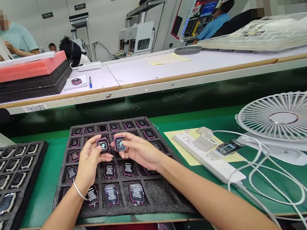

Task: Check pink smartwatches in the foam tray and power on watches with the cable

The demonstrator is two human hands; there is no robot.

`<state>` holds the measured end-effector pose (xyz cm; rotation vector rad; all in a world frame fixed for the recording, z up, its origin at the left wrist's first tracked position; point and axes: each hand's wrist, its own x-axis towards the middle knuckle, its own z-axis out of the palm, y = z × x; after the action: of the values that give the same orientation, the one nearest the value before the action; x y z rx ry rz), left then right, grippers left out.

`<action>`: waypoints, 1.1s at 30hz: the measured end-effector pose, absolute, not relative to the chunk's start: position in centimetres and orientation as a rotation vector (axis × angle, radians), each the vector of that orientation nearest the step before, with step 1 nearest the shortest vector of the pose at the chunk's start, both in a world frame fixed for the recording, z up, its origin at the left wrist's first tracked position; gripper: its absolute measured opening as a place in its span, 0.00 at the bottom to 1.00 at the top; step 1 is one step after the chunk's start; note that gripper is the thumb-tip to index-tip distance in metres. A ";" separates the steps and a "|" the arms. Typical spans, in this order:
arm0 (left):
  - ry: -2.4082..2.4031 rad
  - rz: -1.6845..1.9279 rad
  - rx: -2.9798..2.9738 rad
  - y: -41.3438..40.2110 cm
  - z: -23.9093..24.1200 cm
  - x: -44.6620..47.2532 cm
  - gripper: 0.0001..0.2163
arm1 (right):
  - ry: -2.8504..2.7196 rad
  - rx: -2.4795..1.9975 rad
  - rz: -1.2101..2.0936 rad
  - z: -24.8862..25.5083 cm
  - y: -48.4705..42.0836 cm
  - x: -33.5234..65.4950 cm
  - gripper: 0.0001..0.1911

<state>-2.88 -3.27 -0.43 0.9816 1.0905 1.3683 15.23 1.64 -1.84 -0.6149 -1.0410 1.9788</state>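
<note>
My left hand (88, 163) pinches a small purple-cased watch body (103, 145) with a lit screen. My right hand (138, 150) pinches a second purple watch body (120, 144), also lit. Both hands hover side by side over a dark foam tray (162, 195) on the green mat. The tray's pockets hold several more purple watch bodies (112, 194) with text on their screens. A metal bangle sits on my left wrist.
A second foam tray (24, 174) of light-cased watch bodies lies at left. At right are a white power strip (211, 163), chargers with white cables (263, 183) and a white fan (284, 118). Behind is a raised white shelf (192, 70); other people work beyond it.
</note>
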 end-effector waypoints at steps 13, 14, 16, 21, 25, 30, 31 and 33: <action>1.052 1.331 0.989 -3.3 -0.5 -2.8 0.18 | -1.279 -0.596 1.854 -1.9 1.0 15.1 0.19; 1.051 1.328 0.993 -3.3 -0.6 -2.8 0.18 | -1.285 -0.599 1.852 -1.9 1.0 15.1 0.19; 1.051 1.323 0.999 -3.3 -0.6 -2.8 0.18 | -1.288 -0.606 1.845 -2.0 1.1 15.1 0.19; 1.056 1.308 1.007 -3.4 -0.6 -2.8 0.18 | -1.286 -0.611 1.837 -2.3 1.2 15.1 0.19; 1.062 1.302 1.017 -3.4 -0.6 -2.9 0.18 | -1.301 -0.610 1.839 -2.5 1.3 15.1 0.18; 1.061 1.297 1.023 -3.3 -0.7 -2.8 0.18 | -1.311 -0.612 1.826 -2.5 1.4 15.1 0.18; 1.060 1.298 1.024 -3.3 -0.7 -2.8 0.18 | -1.313 -0.613 1.823 -2.5 1.4 15.1 0.18; 1.056 1.300 1.028 -3.3 -0.6 -2.8 0.18 | -1.316 -0.612 1.815 -2.5 1.3 15.1 0.18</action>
<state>-2.78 -3.35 -0.60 1.0281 1.0563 1.3003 15.15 1.33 -2.49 -0.6115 -1.3158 1.8152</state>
